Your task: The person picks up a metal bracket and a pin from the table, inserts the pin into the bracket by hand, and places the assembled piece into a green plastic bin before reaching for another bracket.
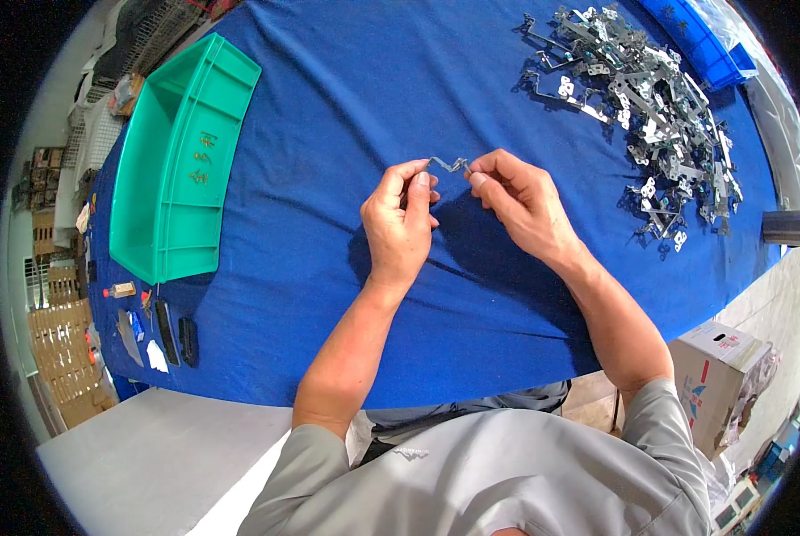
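A small bent metal part [447, 166] spans the gap between my two hands above the blue cloth. My left hand [402, 214] pinches its left end between thumb and fingers. At the other end, the thumb and forefinger of my right hand [523, 198] are closed on the same part. Many similar metal parts [659, 107] lie in a loose heap on the cloth at the upper right, apart from both hands.
A green plastic bin [185, 170] stands at the left of the blue-covered table [328, 107]. Small tools and a dark case [188, 339] lie below it. A blue tray [699, 40] is at the upper right. A cardboard box [712, 380] stands beyond the table's lower right edge.
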Motion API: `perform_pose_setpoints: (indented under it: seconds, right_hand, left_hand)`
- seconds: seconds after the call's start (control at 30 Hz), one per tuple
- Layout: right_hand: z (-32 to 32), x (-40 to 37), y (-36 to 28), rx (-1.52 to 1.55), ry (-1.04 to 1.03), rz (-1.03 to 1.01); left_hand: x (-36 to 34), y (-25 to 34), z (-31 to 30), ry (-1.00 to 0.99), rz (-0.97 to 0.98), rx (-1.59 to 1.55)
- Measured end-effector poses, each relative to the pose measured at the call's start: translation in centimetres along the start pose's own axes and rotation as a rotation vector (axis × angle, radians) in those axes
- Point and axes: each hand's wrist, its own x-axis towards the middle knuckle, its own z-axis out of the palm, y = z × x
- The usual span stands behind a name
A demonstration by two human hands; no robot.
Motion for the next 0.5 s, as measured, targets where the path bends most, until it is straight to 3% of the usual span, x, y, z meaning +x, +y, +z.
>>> perform_pose_setpoints:
  seconds: [0.33,0.43,0.5]
  right_hand:
    - [-0.01,0.07,-0.65,-0.146,0.042,-0.079]
    - [-0.13,0.14,-0.30,-0.258,0.068,-0.155]
    - [0.00,0.19,0.27,-0.222,0.061,-0.082]
  left_hand:
    - [-0.08,0.12,-0.16,0.007,0.046,0.061]
    - [-0.02,-0.13,-0.37,0.017,0.188,0.159]
    - [-0.01,-0.16,-0.32,0.024,0.226,0.170]
